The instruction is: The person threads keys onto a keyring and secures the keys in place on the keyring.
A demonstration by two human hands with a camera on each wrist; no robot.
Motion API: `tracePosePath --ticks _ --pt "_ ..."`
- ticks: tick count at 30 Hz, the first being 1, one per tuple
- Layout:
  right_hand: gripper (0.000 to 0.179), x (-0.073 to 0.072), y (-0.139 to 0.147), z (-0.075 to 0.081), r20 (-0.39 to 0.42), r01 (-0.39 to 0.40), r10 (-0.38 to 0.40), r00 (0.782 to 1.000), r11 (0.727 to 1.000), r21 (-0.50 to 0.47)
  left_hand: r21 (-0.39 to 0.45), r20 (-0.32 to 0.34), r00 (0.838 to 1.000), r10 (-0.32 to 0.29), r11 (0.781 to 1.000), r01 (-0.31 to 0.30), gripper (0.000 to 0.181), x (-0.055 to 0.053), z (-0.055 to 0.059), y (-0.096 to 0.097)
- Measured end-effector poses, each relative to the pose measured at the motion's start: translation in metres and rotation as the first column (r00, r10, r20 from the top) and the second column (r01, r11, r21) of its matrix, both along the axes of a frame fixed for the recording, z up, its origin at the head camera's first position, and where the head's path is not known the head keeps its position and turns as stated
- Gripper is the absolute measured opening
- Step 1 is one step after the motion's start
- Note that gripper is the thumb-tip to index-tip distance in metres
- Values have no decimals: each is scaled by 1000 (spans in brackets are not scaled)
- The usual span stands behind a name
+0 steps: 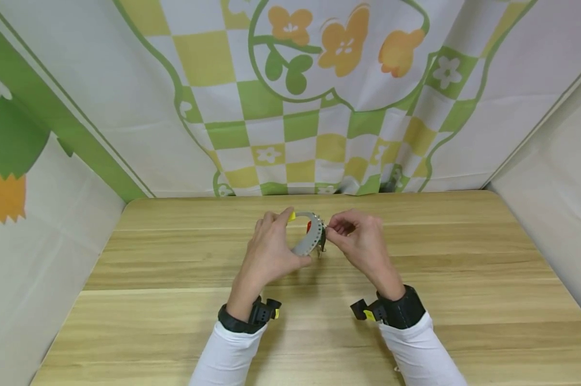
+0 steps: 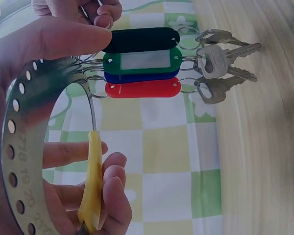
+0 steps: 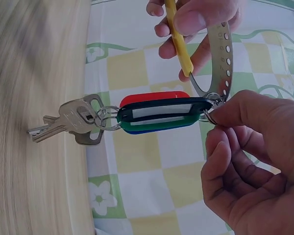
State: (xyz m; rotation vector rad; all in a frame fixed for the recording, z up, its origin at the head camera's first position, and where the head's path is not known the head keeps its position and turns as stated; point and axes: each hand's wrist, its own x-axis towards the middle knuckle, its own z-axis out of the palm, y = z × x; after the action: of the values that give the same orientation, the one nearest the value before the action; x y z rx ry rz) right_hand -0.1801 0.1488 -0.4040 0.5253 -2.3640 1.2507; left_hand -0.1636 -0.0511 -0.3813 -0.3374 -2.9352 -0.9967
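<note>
My left hand (image 1: 271,246) grips a curved metal key holder (image 2: 32,122) with a row of numbered holes and a yellow handle (image 2: 91,181). From small rings in its holes hang a black key tag (image 2: 142,39), a green tag (image 2: 112,64), a blue tag (image 2: 137,78) and a red tag (image 2: 142,89). Silver keys (image 2: 215,61) dangle from their lower ends. With thumb and forefinger, my right hand (image 1: 363,236) pinches a small ring (image 3: 209,116) where the black tag meets the holder's edge; the fingertips partly hide it.
Both hands are above a wooden table (image 1: 174,321). Behind its far edge hangs a green, yellow and white checked curtain (image 1: 300,128) with flowers. White walls or cloths (image 1: 551,134) stand at either side. A black wrist strap (image 1: 406,308) with a camera is on each arm.
</note>
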Motion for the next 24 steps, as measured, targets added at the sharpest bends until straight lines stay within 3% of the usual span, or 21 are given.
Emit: tracePosePath --ticks 24 --pt "7 3 -5 2 157 -47 47 987 999 -3 -48 -39 999 35 998 -37 113 0 -1 1"
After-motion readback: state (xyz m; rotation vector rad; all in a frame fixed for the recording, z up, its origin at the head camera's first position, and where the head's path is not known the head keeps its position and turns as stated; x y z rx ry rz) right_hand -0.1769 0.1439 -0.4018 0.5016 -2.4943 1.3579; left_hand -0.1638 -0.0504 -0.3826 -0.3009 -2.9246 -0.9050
